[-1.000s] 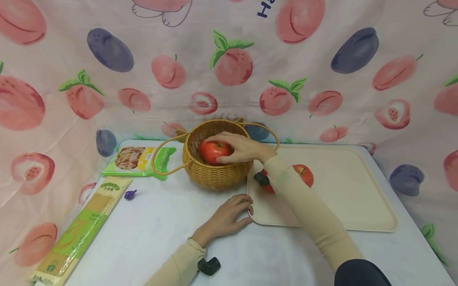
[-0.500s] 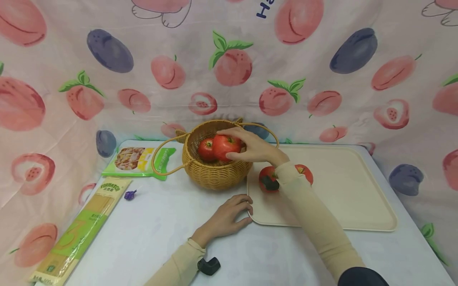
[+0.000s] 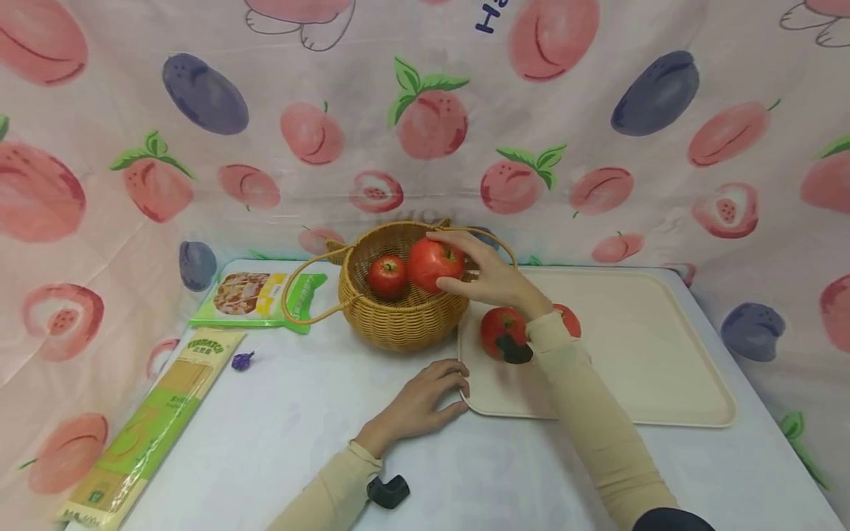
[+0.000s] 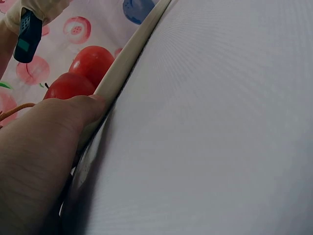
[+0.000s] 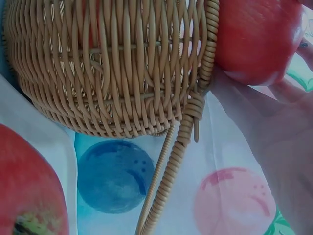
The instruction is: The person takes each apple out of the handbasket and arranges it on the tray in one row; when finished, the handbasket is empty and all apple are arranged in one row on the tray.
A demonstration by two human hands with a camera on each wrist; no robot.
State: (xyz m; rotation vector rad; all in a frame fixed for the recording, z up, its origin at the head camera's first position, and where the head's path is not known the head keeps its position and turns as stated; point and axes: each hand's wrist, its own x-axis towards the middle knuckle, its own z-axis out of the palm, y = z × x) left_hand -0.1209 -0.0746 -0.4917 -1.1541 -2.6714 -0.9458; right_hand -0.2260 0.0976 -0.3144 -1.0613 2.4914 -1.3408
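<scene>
My right hand (image 3: 494, 276) grips a large red apple (image 3: 432, 265) by its side, over the right part of a wicker basket (image 3: 401, 324). In the right wrist view, this apple (image 5: 259, 41) is level with the basket's rim, fingers around it. A smaller red apple (image 3: 388, 277) lies inside the basket. Two more apples sit on the beige tray (image 3: 637, 346); my right forearm partly covers the rear one (image 3: 567, 321), and the other (image 3: 501, 328) is nearer the basket. My left hand (image 3: 418, 405) rests at the tray's near left corner, its thumb (image 4: 90, 105) touching the rim.
The basket's looped handles (image 3: 312, 322) stick out left and right. Left of it lie a green snack packet (image 3: 255, 299), a long noodle packet (image 3: 149, 435) and a small purple object (image 3: 242, 361). A fruit-print cloth (image 3: 425, 184) hangs behind the table.
My right hand has moved right and slightly up with the large apple, from the basket's middle toward its right rim. The smaller apple is now fully visible. My left hand has stayed still.
</scene>
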